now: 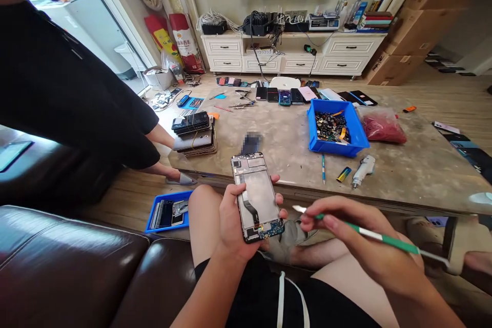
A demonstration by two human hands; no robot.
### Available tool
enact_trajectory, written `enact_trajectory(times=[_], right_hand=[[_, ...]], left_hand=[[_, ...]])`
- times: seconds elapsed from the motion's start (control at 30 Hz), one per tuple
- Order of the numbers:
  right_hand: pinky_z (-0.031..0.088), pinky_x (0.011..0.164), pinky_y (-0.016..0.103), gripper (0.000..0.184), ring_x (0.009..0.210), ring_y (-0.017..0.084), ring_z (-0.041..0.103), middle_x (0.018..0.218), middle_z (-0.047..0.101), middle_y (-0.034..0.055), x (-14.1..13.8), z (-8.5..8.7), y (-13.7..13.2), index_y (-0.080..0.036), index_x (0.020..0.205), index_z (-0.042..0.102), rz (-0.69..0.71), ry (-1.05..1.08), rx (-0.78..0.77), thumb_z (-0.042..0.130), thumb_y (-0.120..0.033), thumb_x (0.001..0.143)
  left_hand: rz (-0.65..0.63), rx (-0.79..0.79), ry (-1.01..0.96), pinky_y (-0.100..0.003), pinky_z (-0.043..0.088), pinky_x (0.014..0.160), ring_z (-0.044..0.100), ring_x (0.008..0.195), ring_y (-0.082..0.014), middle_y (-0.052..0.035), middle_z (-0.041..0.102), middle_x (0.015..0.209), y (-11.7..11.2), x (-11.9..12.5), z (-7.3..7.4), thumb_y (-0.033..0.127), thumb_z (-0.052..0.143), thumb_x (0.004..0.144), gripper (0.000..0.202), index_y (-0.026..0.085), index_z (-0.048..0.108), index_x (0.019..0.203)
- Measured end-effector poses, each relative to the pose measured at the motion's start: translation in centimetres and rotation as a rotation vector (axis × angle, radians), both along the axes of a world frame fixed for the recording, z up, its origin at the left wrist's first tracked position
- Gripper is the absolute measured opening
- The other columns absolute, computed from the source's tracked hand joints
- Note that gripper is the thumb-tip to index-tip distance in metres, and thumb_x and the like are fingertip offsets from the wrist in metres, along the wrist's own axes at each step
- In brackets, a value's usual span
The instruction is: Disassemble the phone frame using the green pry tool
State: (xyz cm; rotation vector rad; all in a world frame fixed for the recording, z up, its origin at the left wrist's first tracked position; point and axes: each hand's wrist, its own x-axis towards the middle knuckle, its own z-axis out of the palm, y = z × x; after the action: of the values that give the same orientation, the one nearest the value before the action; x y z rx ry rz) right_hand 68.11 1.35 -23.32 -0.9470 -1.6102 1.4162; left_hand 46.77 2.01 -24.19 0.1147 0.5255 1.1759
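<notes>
An opened phone (261,192) rests tilted in my left hand (234,225), thumb on its left edge and fingertips round the right one. Its inside faces up, with a black flex cable (250,209) running down to a small blue circuit board (272,229) at the lower end. Beside it, to the right, my right hand (353,236) grips a green and white pry tool (369,233) like a pen. The tool's pale pointed tip is a short way from the phone's right edge, not touching it. A thin metal shaft sticks out at the tool's other end.
On the table (269,123) stand a blue bin of small parts (338,148), a stack of phones (194,138), an electric screwdriver (363,170), a blue pen (323,169) and a bag of red material (384,128). A person (77,82) stands at left, near a floor bin (151,225).
</notes>
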Motion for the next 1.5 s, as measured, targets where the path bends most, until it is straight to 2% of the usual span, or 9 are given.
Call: enact_trajectory(times=[0.07, 0.13, 0.27, 0.47, 0.73, 1.1, 1.23, 1.33, 1.5], right_hand=[[0.063, 0.082, 0.023, 0.022, 0.095, 0.017, 0.074, 0.103, 0.075, 0.0001, -0.8, 0.4, -1.8, -0.031, 0.121, 0.062, -0.005, 0.038, 0.021, 0.061, -0.022, 0.101], [0.063, 0.079, 0.019, 0.027, 0.089, 0.015, 0.075, 0.101, 0.075, -0.0027, -1.7, 0.3, -2.8, -0.033, 0.119, 0.063, -0.041, 0.001, 0.133, 0.065, -0.017, 0.097], [0.061, 0.077, 0.016, 0.024, 0.087, 0.014, 0.073, 0.100, 0.075, 0.0005, -2.7, 0.1, -3.4, -0.027, 0.110, 0.071, -0.065, -0.107, 0.472, 0.070, -0.011, 0.092], [0.061, 0.076, 0.018, 0.020, 0.086, 0.014, 0.073, 0.099, 0.075, 0.0014, -2.0, 0.6, -3.9, -0.025, 0.115, 0.068, -0.092, -0.180, 0.673, 0.064, -0.016, 0.097], [0.062, 0.075, 0.020, 0.024, 0.088, 0.016, 0.073, 0.101, 0.075, 0.0031, -1.9, 0.7, -4.2, -0.023, 0.117, 0.069, -0.062, -0.212, 0.737, 0.065, -0.013, 0.096], [0.059, 0.088, 0.015, 0.023, 0.096, 0.013, 0.071, 0.103, 0.073, 0.0057, -2.8, -0.1, -4.4, -0.016, 0.117, 0.070, -0.055, -0.159, 0.745, 0.063, -0.009, 0.096], [0.058, 0.095, 0.019, 0.021, 0.099, 0.015, 0.071, 0.104, 0.074, 0.0083, -3.4, -1.0, -4.6, -0.013, 0.113, 0.071, -0.131, -0.230, 0.877, 0.064, -0.007, 0.095], [0.059, 0.099, 0.025, 0.015, 0.098, 0.018, 0.072, 0.097, 0.075, 0.0099, -3.8, -1.6, -4.1, -0.010, 0.105, 0.073, -0.162, -0.232, 1.014, 0.063, -0.006, 0.094], [0.060, 0.100, 0.030, 0.012, 0.103, 0.021, 0.071, 0.097, 0.076, 0.0106, -3.8, -2.4, -2.6, -0.008, 0.103, 0.072, -0.057, -0.285, 1.119, 0.062, -0.008, 0.096]], left_hand=[[0.016, 0.012, -0.019, -0.035, 0.053, 0.064, 0.061, 0.071, -0.0234, -0.0139, 0.066, 0.080, 0.0, 0.1, 0.2, 0.043, 0.044, 0.087, 0.054, 0.003, 0.070, 0.113], [0.064, 0.027, -0.033, -0.036, 0.053, 0.063, 0.060, 0.073, -0.0231, -0.0142, 0.067, 0.087, -0.1, 0.2, 0.5, 0.041, 0.046, 0.087, 0.050, 0.006, 0.071, 0.112], [0.101, 0.018, -0.060, -0.036, 0.053, 0.062, 0.058, 0.075, -0.0218, -0.0142, 0.067, 0.095, -0.3, 0.3, 1.3, 0.040, 0.044, 0.089, 0.049, 0.006, 0.070, 0.114], [0.101, 0.063, -0.100, -0.037, 0.051, 0.062, 0.057, 0.078, -0.0213, -0.0138, 0.065, 0.111, -0.7, 0.1, 1.9, 0.041, 0.037, 0.097, 0.047, 0.011, 0.070, 0.113], [0.107, 0.067, -0.089, -0.035, 0.050, 0.063, 0.056, 0.078, -0.0208, -0.0121, 0.064, 0.111, -0.9, 0.2, 2.1, 0.041, 0.039, 0.097, 0.043, 0.014, 0.069, 0.112], [0.144, 0.026, -0.054, -0.035, 0.051, 0.061, 0.058, 0.076, -0.0212, -0.0111, 0.066, 0.112, -0.7, 0.5, 2.4, 0.042, 0.041, 0.097, 0.041, 0.017, 0.069, 0.114], [0.172, 0.011, -0.023, -0.035, 0.053, 0.062, 0.061, 0.077, -0.0221, -0.0131, 0.068, 0.109, -0.6, 0.5, 2.3, 0.045, 0.041, 0.097, 0.045, 0.014, 0.070, 0.114], [0.250, -0.001, 0.039, -0.035, 0.053, 0.062, 0.061, 0.076, -0.0220, -0.0119, 0.067, 0.108, -0.7, 0.7, 2.2, 0.044, 0.040, 0.098, 0.043, 0.016, 0.071, 0.113], [0.458, -0.029, 0.204, -0.035, 0.052, 0.060, 0.060, 0.072, -0.0211, -0.0081, 0.067, 0.105, -0.9, 1.3, 1.9, 0.039, 0.040, 0.098, 0.036, 0.022, 0.071, 0.104]])
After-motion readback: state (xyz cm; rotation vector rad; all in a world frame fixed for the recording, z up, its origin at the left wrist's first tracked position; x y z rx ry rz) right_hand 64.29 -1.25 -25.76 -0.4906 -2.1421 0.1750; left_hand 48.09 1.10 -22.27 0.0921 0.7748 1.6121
